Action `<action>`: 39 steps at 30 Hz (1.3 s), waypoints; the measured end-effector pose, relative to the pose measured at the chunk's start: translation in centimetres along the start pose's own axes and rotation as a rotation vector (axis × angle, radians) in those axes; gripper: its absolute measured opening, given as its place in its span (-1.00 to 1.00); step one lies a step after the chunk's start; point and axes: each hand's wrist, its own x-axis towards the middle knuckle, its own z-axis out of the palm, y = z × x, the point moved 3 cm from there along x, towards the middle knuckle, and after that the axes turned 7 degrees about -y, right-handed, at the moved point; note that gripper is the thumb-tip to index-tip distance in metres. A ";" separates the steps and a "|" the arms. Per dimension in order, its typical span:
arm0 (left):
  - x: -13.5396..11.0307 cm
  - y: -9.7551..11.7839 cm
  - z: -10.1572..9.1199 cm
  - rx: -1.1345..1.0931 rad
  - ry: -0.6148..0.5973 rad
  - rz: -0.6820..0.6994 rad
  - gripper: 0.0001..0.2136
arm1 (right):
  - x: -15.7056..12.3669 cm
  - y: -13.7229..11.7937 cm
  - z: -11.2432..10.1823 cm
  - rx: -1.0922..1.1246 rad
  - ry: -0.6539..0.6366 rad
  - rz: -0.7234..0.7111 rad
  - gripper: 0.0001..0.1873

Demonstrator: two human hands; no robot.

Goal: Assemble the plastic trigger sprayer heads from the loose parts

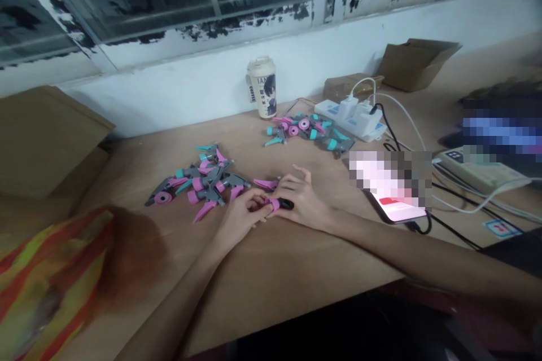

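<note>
Near the middle of the table my left hand (242, 215) and my right hand (305, 198) meet around one trigger sprayer head (275, 204). It has a pink collar and a dark part toward the right; fingers cover much of it. The left thumb and fingers pinch its pink side. My right hand curls over it from the other side, with one finger raised. A pink lever (266, 184) shows just behind the fingers; I cannot tell whether it belongs to the same piece. To the left lies a pile of grey sprayer heads (212, 177) with pink or teal parts.
A second pile of sprayer heads (307, 131) lies farther back, by a white power strip (353, 118). Behind it stands a printed cup (263, 90). A lit phone (389, 192) and cables are at right. Cardboard boxes (417, 65) and a striped bag (51, 282) flank the table.
</note>
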 end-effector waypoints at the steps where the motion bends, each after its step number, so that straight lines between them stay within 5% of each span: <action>1: 0.1 -0.1 0.0 -0.005 0.002 -0.003 -0.77 | 0.0 0.0 0.0 0.001 0.004 -0.004 -0.86; 9: 0.8 -0.7 0.3 -0.033 0.031 -0.046 -0.76 | 0.1 0.2 0.1 -0.021 0.026 0.027 -0.79; 20: 0.5 0.3 -0.3 -0.114 -0.089 -0.043 -0.79 | 0.0 -0.3 0.2 -0.036 -0.019 0.021 -0.84; 39: 0.8 -0.2 0.2 -0.103 0.013 -0.040 -0.84 | 0.3 -0.3 0.5 -0.059 -0.014 0.014 -0.85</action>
